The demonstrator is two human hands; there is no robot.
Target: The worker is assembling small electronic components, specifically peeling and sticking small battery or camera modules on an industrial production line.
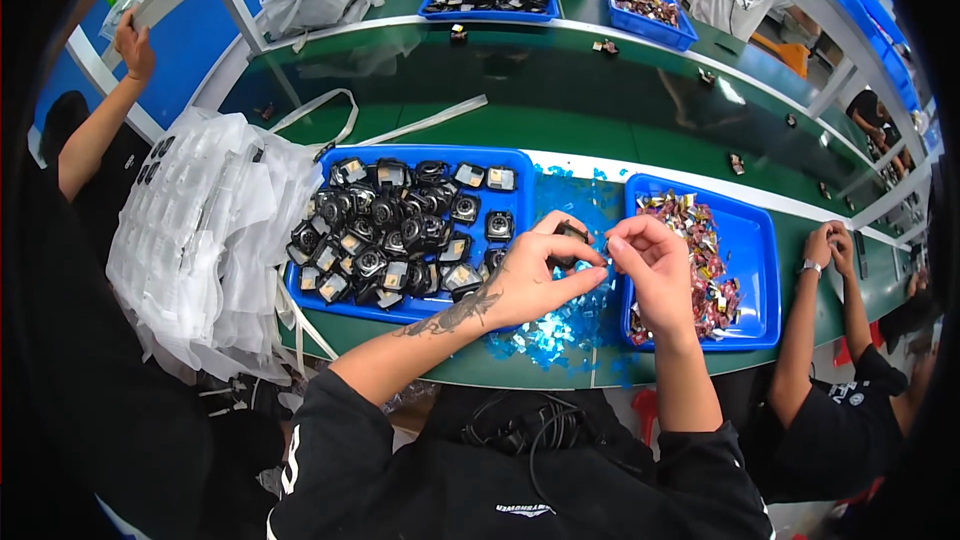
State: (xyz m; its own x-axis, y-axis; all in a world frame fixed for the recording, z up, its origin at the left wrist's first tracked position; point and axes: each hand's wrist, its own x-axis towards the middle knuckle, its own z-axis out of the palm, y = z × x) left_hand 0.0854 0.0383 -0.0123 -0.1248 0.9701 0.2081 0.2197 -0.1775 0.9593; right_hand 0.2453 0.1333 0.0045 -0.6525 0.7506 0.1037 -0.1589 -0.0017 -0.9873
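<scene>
Fingers (585,275) of the left hand (535,275) are clenching a small black part (572,236) above blue film scraps (560,325), while the right hand (650,260) is pinching at it. Flanking them are sitting a blue tray of black parts (505,155) and a blue tray of small pieces (755,240).

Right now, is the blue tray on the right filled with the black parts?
No, the right blue tray holds a heap of small multicoloured pieces; the black parts fill the left blue tray.

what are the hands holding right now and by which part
Left hand pinches a small black part by its edges; right hand touches its right side.
</scene>
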